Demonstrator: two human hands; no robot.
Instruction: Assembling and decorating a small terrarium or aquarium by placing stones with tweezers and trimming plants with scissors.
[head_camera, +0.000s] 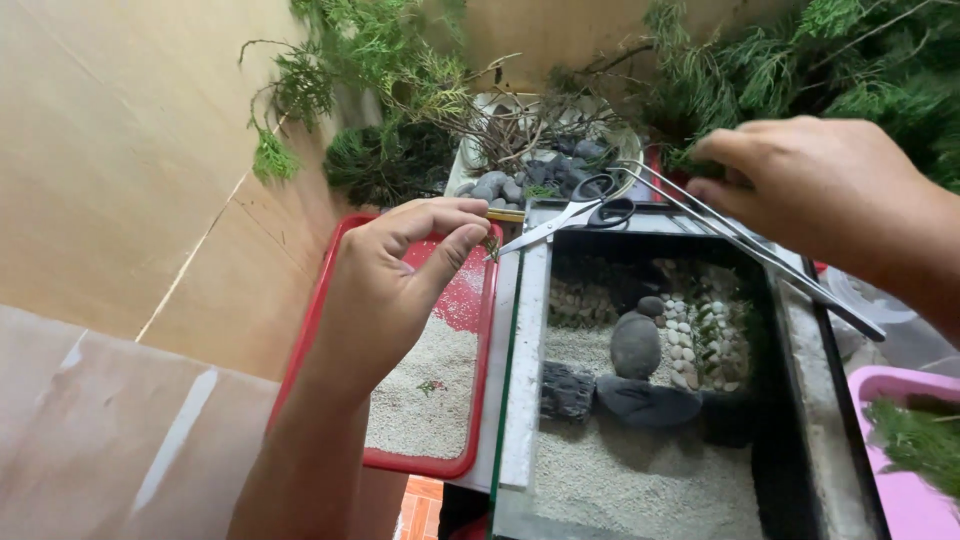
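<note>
My left hand (395, 285) hovers over a red tray (318, 310) of pale sand, its thumb and forefinger pinched on a tiny plant sprig (491, 246). My right hand (830, 190) holds long metal tweezers (760, 252) that slant across the top of a glass tank (520, 380). Inside the tank lie sand, dark grey stones (636, 345), a black rock (567, 390) and white pebbles (690, 335). Scissors (575, 210) with black handles rest on the tank's far rim, blades pointing toward my left fingers.
A white tray with grey stones (520, 180) and twigs stands behind the tank. Green conifer-like foliage (400, 70) fills the back. A pink tub (905, 440) with greenery sits at the right. A wooden wall runs along the left.
</note>
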